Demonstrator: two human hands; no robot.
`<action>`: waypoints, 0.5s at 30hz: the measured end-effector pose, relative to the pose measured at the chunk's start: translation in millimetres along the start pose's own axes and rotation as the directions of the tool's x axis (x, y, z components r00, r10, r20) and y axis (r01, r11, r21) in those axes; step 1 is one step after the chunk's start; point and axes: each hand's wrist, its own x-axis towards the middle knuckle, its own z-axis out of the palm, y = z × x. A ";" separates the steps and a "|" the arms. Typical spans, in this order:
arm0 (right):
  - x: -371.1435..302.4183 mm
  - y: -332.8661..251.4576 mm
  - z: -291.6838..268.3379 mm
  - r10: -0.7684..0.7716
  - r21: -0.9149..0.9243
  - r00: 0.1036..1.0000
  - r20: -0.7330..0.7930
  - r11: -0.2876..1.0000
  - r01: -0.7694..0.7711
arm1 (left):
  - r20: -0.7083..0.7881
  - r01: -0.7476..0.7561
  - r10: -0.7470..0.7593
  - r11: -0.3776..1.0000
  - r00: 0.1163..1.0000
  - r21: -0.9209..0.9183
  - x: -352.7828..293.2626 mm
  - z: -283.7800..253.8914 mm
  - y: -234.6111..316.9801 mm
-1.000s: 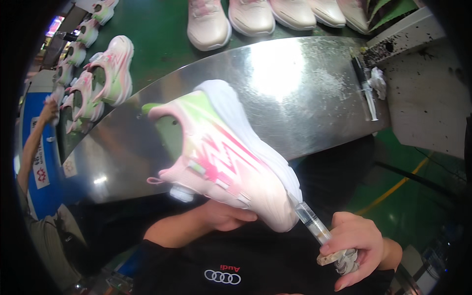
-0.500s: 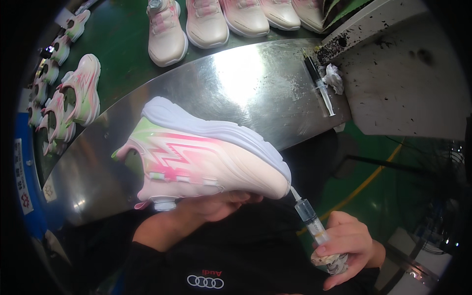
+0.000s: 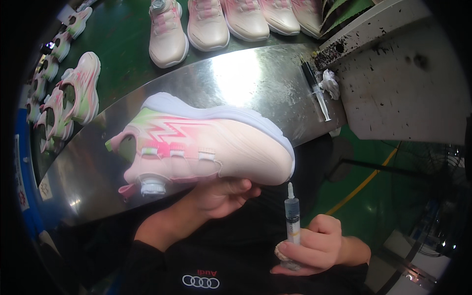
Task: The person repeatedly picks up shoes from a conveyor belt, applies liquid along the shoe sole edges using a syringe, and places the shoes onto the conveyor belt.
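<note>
A pink, cream and green sneaker [image 3: 211,142] lies on its side in the air, its white sole turned away from me and its toe to the right. My left hand [image 3: 221,196] grips it from below; part of the fingers is hidden behind the upper. In my right hand [image 3: 314,243] is a clear syringe [image 3: 292,216], held upright with its tip close under the toe, near the sole edge. Whether the tip touches the shoe I cannot tell. A crumpled wad [image 3: 281,250] is wrapped around the syringe's lower end, partly covered by my fingers.
A shiny metal plate [image 3: 216,81] spans the area beyond the shoe. On its right lie a dark-filled syringe [image 3: 314,91] and a crumpled white tissue [image 3: 330,84], beside a stained grey panel [image 3: 403,83]. Several matching sneakers [image 3: 209,24] line the green surface behind, with others [image 3: 81,88] at left.
The syringe has swung from a slant to nearly upright, and my right hand has moved left. The sneaker has tilted slightly, showing more of its upper and dial.
</note>
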 end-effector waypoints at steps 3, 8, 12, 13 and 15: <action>-0.4 1.1 6.7 -0.044 -0.115 0.999 0.000 0.992 0.044 | 0.005 -0.012 0.012 1.000 1.000 0.007 -0.5 2.1 -0.8; -1.0 5.5 13.6 -0.119 -0.253 0.993 -0.010 0.961 0.112 | 0.018 0.037 -0.037 0.999 0.999 0.006 2.2 6.4 -1.1; -1.0 7.1 11.5 -0.133 -0.284 0.991 0.010 0.950 0.130 | 0.002 0.046 -0.046 0.999 0.999 0.024 5.2 11.8 -1.1; -1.5 8.2 10.7 -0.120 -0.293 0.993 0.022 0.948 0.121 | -0.001 0.039 -0.039 0.999 0.999 0.031 6.4 13.1 -1.1; -0.3 10.7 12.1 -0.121 -0.291 0.992 0.034 0.948 0.126 | -0.024 0.036 -0.035 0.999 0.999 0.017 6.3 13.7 -0.6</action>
